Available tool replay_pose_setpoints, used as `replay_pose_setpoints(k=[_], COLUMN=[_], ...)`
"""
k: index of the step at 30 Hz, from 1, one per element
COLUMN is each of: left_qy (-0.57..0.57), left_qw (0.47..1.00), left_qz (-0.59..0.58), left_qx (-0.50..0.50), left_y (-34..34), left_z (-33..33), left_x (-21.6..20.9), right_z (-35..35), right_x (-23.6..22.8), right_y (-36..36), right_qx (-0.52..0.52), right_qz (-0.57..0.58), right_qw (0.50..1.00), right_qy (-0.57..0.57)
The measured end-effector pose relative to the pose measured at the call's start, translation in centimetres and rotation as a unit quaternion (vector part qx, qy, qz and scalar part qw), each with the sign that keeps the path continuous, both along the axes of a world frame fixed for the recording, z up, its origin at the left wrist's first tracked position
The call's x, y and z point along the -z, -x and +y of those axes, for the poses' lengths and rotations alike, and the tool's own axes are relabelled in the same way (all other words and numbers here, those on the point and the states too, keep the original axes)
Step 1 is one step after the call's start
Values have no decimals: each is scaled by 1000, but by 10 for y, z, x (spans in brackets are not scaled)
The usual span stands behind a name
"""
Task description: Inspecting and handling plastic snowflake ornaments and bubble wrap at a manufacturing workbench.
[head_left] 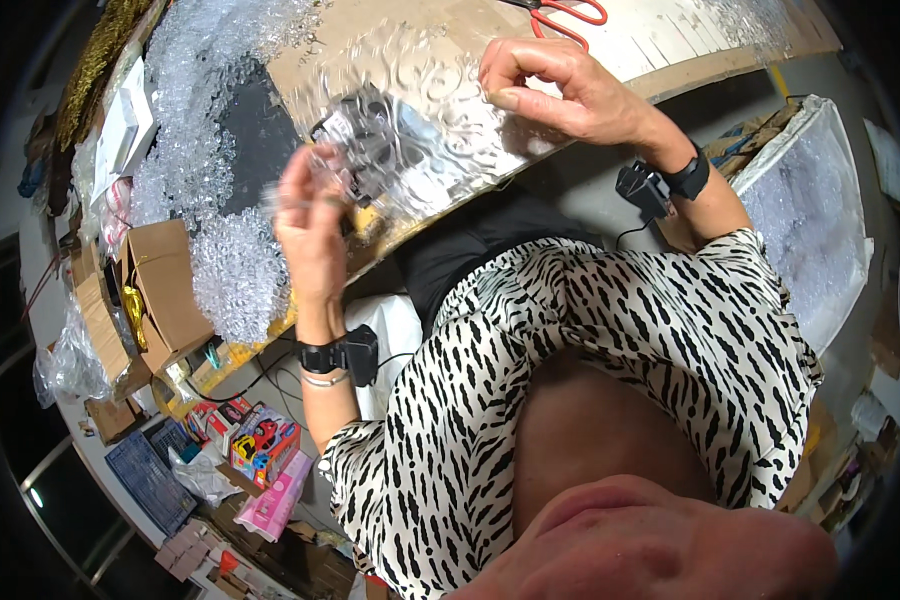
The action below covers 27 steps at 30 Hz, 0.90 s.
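My right hand [560, 95] is over the table, thumb and fingertips pinched together beside the edge of a clear, curly plastic mass [410, 130]. Whatever sits in that pinch is too small to make out. On the other side of the mass is my left hand [310, 215], its fingers smeared by motion near a dark object [355, 125] partly hidden under the clear plastic. A heap of small clear plastic pieces [240, 285] lies just left of that hand. Both wrists carry black strapped devices.
Red-handled scissors [570, 18] lie at the far side of the table. A dark flat panel [255, 135] borders more clear pieces [175, 120]. An open cardboard box [170, 285] stands at the left edge. A large clear-filled bag [805, 210] is at right, colourful packages [265, 440] lower left.
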<state>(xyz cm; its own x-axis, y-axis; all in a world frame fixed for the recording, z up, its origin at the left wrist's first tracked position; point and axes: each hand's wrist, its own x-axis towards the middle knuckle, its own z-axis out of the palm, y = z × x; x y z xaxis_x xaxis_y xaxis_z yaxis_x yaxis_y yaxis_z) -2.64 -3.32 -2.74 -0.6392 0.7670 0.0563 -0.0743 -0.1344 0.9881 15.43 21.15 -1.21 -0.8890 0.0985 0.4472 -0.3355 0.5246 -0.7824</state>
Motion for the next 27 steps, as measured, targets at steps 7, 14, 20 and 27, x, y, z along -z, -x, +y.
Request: replay_pose_setpoints(k=[7,14,20,27], left_qy=[137,244,204,192], left_qw=[916,898,956,966], left_qz=[354,210,54,131], left_qx=[132,299,202,112], left_y=[-8,-11,-13,-22], left_z=[35,41,23,12], left_x=[-62,-41,-26,-18], right_z=[-24,-30,-28,-47], right_x=[-3,7,19,15], right_y=[10,10,8,4], right_qx=[-153,-174,-55,-17], right_qz=[-32,-73,48,-202], right_qw=[983,981,997,914], right_qy=[-95,-42,-39,350])
